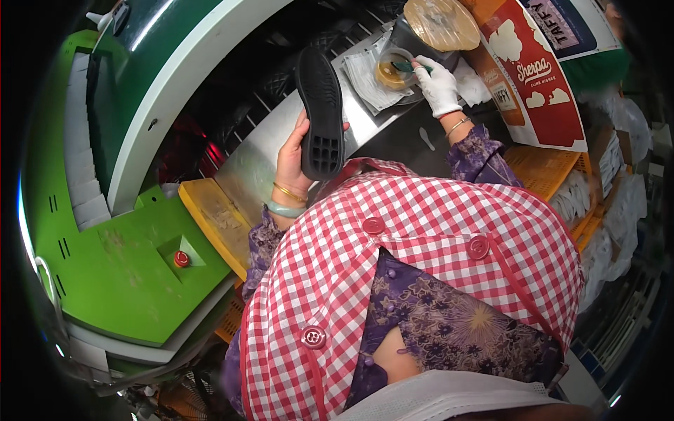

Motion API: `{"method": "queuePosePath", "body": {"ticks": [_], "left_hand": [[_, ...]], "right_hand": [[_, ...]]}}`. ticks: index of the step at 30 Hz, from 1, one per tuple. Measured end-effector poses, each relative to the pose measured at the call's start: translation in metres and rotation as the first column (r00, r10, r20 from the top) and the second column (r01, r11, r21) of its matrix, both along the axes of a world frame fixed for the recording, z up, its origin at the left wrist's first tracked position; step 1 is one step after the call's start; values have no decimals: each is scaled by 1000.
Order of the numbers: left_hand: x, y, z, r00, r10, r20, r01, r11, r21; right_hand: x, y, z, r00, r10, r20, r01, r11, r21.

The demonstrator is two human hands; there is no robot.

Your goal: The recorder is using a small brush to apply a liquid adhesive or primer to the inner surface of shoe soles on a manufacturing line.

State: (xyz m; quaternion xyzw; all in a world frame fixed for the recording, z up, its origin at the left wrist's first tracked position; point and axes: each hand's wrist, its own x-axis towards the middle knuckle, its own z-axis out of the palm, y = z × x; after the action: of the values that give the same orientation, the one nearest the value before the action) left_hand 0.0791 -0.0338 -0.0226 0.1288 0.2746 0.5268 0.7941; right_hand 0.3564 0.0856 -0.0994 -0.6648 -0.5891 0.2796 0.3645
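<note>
My bare left hand is wrapped round a black shoe sole, held upright over the metal worktop with its hollow grid cells at the lower end. My right hand, in a white glove, pinches a thin dark green handle, probably a brush. Its lower end dips into a clear plastic cup of yellowish liquid, so the tip is hidden. Beneath the cup's left side lie folded white sheets.
Behind the cup stands a dark container with a round tan lid. Printed red boxes stand at the right above an orange crate. A green machine with a red button and a yellow tray flank the metal worktop.
</note>
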Motion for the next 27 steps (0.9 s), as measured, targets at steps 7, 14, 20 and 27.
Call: {"method": "queuePosePath", "body": {"ticks": [7,14,20,27], "left_hand": [[-1,-4,0,999,17,-32,-17,1000,7],[-6,-4,-11,998,-17,-66,17,1000,-3],[-9,-3,-16,993,-15,-120,19,999,36],[-16,-2,-21,1000,7,-16,-6,996,90]], "right_hand": [[-3,3,8,980,-42,-193,33,998,-54],[-1,3,-1,863,-62,-501,28,997,-75],[5,5,-8,855,15,-518,-89,989,-119],[9,-10,2,502,-99,-859,-109,978,-176]]}}
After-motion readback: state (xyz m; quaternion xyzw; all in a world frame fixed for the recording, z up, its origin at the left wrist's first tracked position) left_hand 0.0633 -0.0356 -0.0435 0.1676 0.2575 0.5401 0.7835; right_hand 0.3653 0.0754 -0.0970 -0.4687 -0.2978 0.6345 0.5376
